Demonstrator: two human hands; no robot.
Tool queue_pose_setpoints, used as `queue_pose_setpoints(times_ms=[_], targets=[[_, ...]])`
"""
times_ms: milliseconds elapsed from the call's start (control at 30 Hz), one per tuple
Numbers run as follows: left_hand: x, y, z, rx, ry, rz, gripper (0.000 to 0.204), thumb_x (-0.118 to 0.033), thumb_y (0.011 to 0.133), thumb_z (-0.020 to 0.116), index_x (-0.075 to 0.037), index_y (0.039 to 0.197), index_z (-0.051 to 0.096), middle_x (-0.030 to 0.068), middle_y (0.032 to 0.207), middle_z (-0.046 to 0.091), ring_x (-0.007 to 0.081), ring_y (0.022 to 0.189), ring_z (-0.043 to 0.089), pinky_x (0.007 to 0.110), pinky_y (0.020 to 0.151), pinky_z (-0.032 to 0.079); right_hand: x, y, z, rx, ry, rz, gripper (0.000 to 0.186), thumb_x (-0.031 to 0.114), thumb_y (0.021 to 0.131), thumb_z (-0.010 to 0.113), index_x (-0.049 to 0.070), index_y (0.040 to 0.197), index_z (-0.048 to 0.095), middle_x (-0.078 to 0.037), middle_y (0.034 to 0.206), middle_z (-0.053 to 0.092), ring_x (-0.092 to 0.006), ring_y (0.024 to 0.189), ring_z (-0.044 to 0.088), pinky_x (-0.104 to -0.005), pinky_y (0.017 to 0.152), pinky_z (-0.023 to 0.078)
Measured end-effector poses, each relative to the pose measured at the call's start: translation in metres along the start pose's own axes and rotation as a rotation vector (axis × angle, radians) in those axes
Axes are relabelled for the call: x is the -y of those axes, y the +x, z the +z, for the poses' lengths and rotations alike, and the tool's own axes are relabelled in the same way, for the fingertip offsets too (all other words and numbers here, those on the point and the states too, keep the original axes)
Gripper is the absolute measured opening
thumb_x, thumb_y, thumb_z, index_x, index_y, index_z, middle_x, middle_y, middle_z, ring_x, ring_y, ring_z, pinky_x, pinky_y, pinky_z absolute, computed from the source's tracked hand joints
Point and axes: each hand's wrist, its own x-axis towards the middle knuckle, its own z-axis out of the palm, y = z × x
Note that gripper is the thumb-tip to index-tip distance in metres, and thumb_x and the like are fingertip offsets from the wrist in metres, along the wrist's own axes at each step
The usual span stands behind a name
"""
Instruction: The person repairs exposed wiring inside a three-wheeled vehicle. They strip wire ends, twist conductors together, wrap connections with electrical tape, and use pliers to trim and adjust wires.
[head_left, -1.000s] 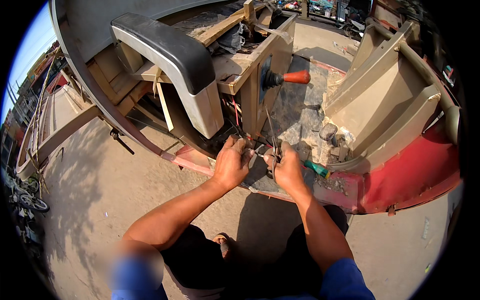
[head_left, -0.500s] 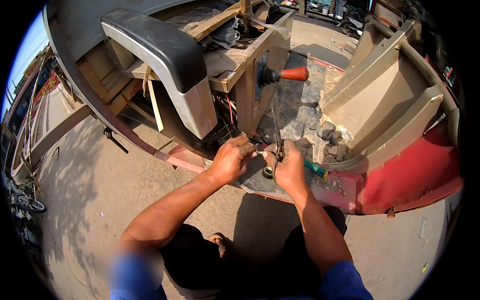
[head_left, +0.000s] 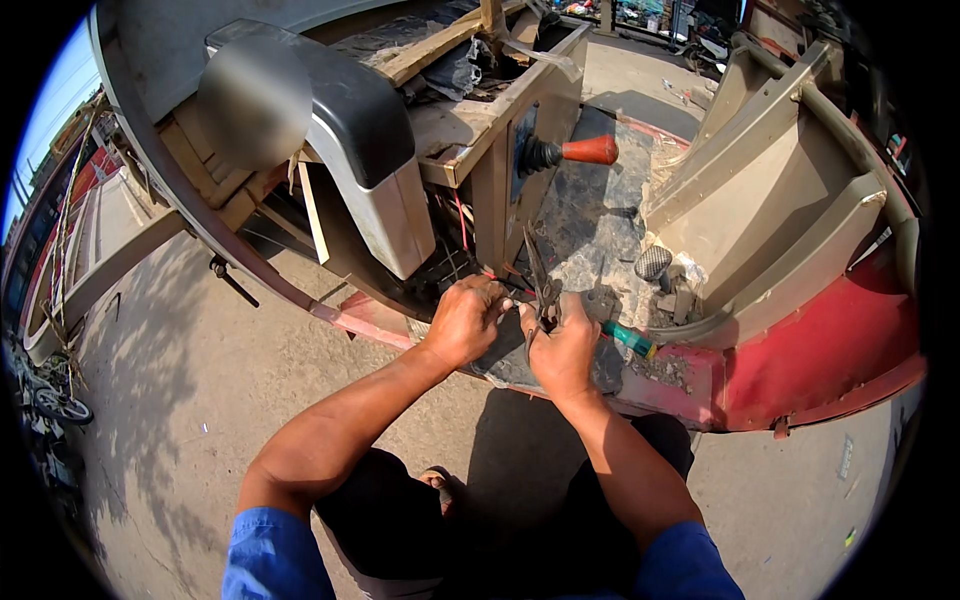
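My left hand (head_left: 465, 320) is closed in a pinch at the edge of the red vehicle floor, below the grey-and-black padded piece. A thin wire (head_left: 514, 303) appears between its fingertips and those of my right hand, though most of it is hidden. My right hand (head_left: 565, 348) grips a pair of dark scissors (head_left: 537, 265), blades pointing up and away from me, a handle loop hanging by the thumb. The fingertips of both hands are close together. Just right of my right hand lies a green-handled screwdriver (head_left: 628, 338) with a yellow end.
A lever with a red-orange knob (head_left: 588, 149) and black boot juts from the wooden box (head_left: 490, 200). The padded piece (head_left: 370, 140) overhangs on the left. Near a round textured pad (head_left: 653, 262) lies rubble. A red curved panel (head_left: 820, 340) bounds the right.
My right hand has shifted slightly and turned, so the scissors now lean left with their blades a little apart. The tape roll seen earlier beneath my right hand is now hidden.
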Motion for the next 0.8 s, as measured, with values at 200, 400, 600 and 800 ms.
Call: queue_pose_setpoints(times_ms=[200, 400, 600, 800], targets=[[0.004, 0.003, -0.001, 0.049, -0.125, -0.163, 0.014, -0.007, 0.094, 0.065, 0.004, 0.086, 0.062, 0.0094, 0.067, 0.058, 0.0186, 0.060, 0.057, 0.036, 0.058, 0.044, -0.020, 0.014, -0.003, 0.018, 0.261, 0.244, 0.033, 0.015, 0.085, 0.077, -0.001, 0.074, 0.050, -0.009, 0.060, 0.056, -0.0169, 0.053, 0.051, -0.0369, 0.050, 0.041], [0.005, 0.002, -0.011, -0.018, -0.330, -0.333, 0.017, -0.011, 0.098, 0.061, 0.005, 0.094, 0.065, 0.0020, 0.074, 0.063, 0.0065, 0.069, 0.055, 0.027, 0.063, 0.049, 0.000, 0.009, -0.027, 0.356, -0.057, 0.241, 0.044, 0.036, 0.091, 0.066, -0.004, 0.081, 0.053, -0.021, 0.066, 0.058, -0.0402, 0.063, 0.061, -0.0483, 0.060, 0.045], [0.004, 0.002, -0.006, -0.047, -0.410, -0.371, 0.016, -0.010, 0.098, 0.061, 0.005, 0.096, 0.066, 0.0017, 0.076, 0.062, 0.0060, 0.072, 0.055, 0.026, 0.064, 0.049, -0.007, -0.001, -0.021, 0.496, -0.261, 0.131, 0.045, 0.032, 0.088, 0.065, -0.010, 0.095, 0.052, -0.029, 0.082, 0.063, -0.0460, 0.079, 0.064, -0.0509, 0.073, 0.048], [0.002, 0.006, -0.010, -0.009, -0.251, -0.320, 0.012, -0.007, 0.097, 0.063, 0.004, 0.097, 0.067, 0.0028, 0.080, 0.065, 0.0063, 0.072, 0.056, 0.026, 0.066, 0.050, 0.000, 0.010, -0.005, 0.517, -0.286, 0.120, 0.042, 0.032, 0.086, 0.066, -0.009, 0.090, 0.057, -0.028, 0.077, 0.065, -0.0473, 0.077, 0.065, -0.0516, 0.070, 0.051]])
